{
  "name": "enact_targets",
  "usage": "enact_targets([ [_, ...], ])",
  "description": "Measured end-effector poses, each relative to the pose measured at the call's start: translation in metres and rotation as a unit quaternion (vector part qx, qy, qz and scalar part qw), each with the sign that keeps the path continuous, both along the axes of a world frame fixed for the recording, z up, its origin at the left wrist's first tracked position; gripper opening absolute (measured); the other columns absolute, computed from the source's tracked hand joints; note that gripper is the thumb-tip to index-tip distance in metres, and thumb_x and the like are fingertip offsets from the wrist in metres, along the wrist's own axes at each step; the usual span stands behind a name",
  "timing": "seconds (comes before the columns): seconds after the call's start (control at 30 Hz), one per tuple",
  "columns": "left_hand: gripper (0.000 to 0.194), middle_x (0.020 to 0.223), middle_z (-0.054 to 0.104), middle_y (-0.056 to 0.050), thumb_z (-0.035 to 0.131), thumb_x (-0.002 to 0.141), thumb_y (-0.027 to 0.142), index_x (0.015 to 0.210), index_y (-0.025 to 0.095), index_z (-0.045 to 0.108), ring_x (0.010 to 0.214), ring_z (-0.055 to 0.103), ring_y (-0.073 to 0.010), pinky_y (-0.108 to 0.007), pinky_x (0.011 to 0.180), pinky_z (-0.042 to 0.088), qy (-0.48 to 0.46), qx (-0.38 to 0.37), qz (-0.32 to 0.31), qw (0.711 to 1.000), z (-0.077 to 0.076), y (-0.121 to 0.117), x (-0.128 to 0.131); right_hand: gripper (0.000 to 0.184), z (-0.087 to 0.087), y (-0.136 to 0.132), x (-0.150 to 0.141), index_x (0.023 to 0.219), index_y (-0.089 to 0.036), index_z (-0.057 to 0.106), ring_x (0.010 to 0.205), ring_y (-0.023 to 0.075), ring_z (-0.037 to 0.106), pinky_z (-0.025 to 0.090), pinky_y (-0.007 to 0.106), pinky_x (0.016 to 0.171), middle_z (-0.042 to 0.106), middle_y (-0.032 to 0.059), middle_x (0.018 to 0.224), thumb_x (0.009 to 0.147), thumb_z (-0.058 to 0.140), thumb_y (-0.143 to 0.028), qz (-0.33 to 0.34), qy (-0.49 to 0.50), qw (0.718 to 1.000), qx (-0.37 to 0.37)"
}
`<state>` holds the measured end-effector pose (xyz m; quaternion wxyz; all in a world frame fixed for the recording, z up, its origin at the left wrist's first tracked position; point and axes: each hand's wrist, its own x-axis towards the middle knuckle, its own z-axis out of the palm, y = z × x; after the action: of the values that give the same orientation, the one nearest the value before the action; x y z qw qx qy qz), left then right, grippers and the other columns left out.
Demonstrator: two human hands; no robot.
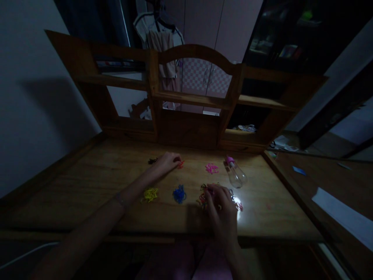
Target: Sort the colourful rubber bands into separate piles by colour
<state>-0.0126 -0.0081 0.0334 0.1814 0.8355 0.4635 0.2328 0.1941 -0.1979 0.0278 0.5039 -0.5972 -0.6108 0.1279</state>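
My left hand (168, 162) reaches to the far side of the desk, fingertips pinched together at a small pile of orange rubber bands (181, 165). Whether a band sits between those fingertips is too small to tell. Over a mixed heap of coloured rubber bands (202, 199) is my right hand (223, 204), its thumb and fingers closed together and hiding much of the heap. Single-colour piles lie around: yellow bands (150, 195), blue bands (179, 193), pink bands (211, 168) and black bands (152, 160), the last partly behind my left wrist.
A clear bottle with a pink top (237, 175) lies on the wooden desk (268, 186), right of the pink pile. A wooden shelf unit (192, 99) rises along the desk's back. White paper (344, 214) rests on a brown surface to the right. The room is dim.
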Motion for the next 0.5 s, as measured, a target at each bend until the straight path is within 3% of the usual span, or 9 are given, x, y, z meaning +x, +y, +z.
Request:
enact_targets([
  [0.13,0.017,0.091,0.067,-0.007,0.057,0.084,0.025,0.089,0.016,0.071,0.082,0.061,-0.0194,-0.027,0.072,0.042,0.015,0.029,-0.011,0.999,-0.001,-0.003,0.006,0.021,-0.003,-0.022,0.054,0.105,-0.022,0.064,0.077,0.0191,0.06,0.047,0.026,0.06,0.063,0.0078,0.102,0.094,0.052,-0.035,-0.104,0.02,0.994,-0.03],
  [0.27,0.02,0.095,0.064,-0.005,0.052,0.089,0.028,0.093,0.019,0.069,0.082,0.061,-0.0178,-0.027,0.073,0.044,-0.004,0.036,-0.074,0.997,0.006,-0.03,0.027,0.027,-0.023,-0.028,0.101,0.104,-0.021,0.066,0.067,0.0179,0.061,0.047,0.026,0.058,0.065,0.0061,0.087,0.09,0.056,-0.041,-0.201,0.045,0.976,-0.072],
  [0.4,0.019,0.098,0.064,-0.004,0.052,0.091,0.026,0.101,0.019,0.066,0.079,0.061,-0.0153,-0.025,0.071,0.046,-0.016,-0.028,-0.187,0.982,0.005,-0.056,0.061,0.035,-0.039,-0.021,0.122,0.105,-0.018,0.068,0.068,0.0206,0.064,0.047,0.026,0.058,0.068,0.0057,0.08,0.086,0.059,-0.046,-0.197,0.117,0.968,-0.102],
  [0.5,0.02,0.101,0.064,-0.005,0.051,0.093,0.028,0.104,0.018,0.065,0.086,0.061,-0.0165,-0.027,0.076,0.046,-0.022,-0.035,-0.232,0.972,0.001,-0.064,0.083,0.033,-0.043,-0.017,0.126,0.099,-0.017,0.069,0.074,0.0214,0.066,0.048,0.026,0.061,0.07,0.0073,0.087,0.085,0.059,-0.045,-0.181,0.116,0.973,-0.087],
])
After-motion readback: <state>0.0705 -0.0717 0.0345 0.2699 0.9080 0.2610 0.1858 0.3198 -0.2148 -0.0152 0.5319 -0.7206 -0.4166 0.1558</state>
